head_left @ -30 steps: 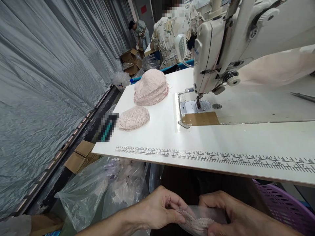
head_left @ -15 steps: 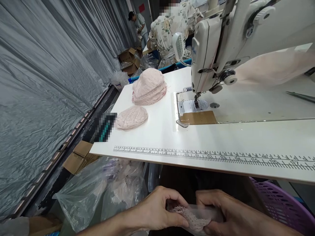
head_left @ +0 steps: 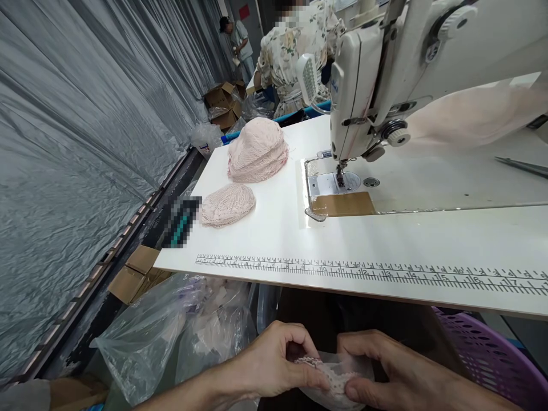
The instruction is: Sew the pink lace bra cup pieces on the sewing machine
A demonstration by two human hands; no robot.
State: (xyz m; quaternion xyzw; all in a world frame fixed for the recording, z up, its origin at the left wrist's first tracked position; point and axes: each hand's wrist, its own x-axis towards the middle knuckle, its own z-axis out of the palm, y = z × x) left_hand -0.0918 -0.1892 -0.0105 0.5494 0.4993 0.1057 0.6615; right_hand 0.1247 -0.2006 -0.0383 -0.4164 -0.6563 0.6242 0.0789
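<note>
White bench (head_left: 278,240) across the centre; sewing machine (head_left: 357,94) on it, at one o'clock. Taller pile of pink lace pieces (head_left: 258,149) at eleven o'clock, lower pile (head_left: 229,204) at nine. In front of the bench's near edge, left hand (head_left: 278,362) at six o'clock and right hand (head_left: 381,371) at five, the fingers of both clamped on one sheer lace-edged piece (head_left: 338,381) between them. Judged step: working along the lace edge, though its folds are partly hidden. Next move calls for a steady two-handed pinch.
</note>
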